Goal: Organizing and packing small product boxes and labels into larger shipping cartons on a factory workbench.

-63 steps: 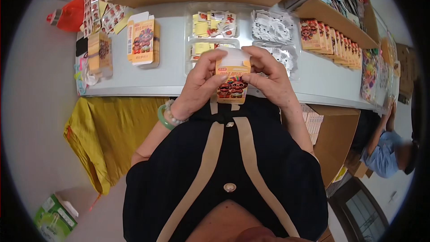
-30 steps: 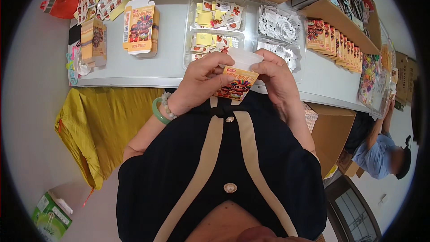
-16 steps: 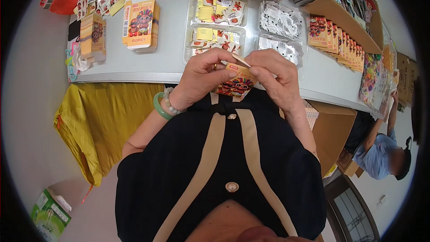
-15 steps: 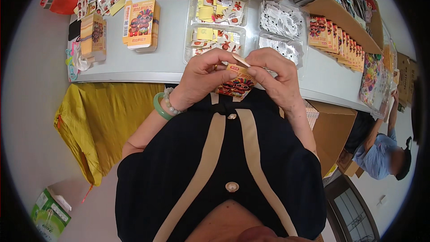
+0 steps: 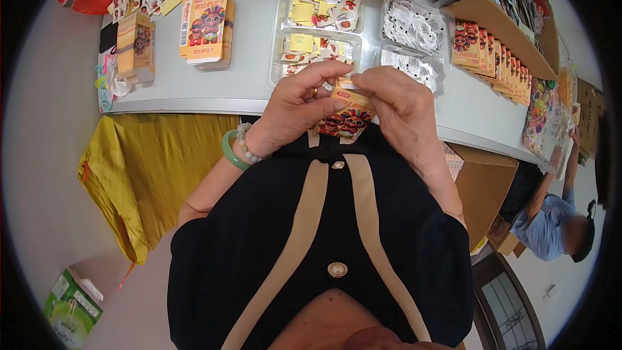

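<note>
A small yellow-orange cardboard box (image 5: pixel 348 116) with colourful cartoon figures is held up at the table's front edge, close to my body. My left hand (image 5: pixel 299 98) grips its left side, thumb on the printed front and forefinger reaching over the top. The fingers of my right hand (image 5: pixel 403 107) are closed on the box's upper end, at the pale top flap; the fingertips partly hide it. Just beyond the hands is a clear plastic tray (image 5: pixel 276 58) with small picture stickers and yellow slips. A second clear tray (image 5: pixel 443 58) beside it contains black-and-white printed slips.
To the left stand a pile of flattened boxes (image 5: pixel 207 26) and another stack (image 5: pixel 136 48). Finished-looking boxes (image 5: pixel 495 61) line up at the right beside a large carton (image 5: pixel 512 42). Yellow cloth (image 5: pixel 162 181) hangs below the table. A person in blue (image 5: pixel 551 223) works at far right.
The raised flap at the box's top has been folded lower. My right hand has turned inward over the top of the box, while my left hand keeps its grip.
</note>
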Action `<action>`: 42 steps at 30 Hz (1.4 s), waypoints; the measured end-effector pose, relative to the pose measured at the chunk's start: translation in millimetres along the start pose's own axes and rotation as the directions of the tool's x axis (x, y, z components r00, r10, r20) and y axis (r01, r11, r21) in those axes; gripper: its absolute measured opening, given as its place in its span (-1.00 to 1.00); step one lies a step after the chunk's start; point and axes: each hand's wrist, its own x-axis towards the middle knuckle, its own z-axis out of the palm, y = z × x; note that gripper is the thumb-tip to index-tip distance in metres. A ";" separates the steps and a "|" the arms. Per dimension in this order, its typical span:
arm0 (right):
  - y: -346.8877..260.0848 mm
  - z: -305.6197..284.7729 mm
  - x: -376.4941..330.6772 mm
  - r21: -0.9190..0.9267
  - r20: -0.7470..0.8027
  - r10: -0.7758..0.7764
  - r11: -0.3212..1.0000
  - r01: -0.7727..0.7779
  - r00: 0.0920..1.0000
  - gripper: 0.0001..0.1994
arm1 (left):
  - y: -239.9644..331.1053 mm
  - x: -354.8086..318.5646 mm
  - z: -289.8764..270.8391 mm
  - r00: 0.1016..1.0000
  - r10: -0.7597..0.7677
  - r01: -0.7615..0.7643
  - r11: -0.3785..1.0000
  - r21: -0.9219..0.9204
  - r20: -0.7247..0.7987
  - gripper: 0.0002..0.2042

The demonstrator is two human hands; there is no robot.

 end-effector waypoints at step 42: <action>-1.2 -26.2 15.5 -0.085 0.239 -0.124 0.985 0.148 0.963 -0.80 | 51.2 43.5 -3.6 0.928 -0.151 0.134 0.988 0.075 0.340 -0.17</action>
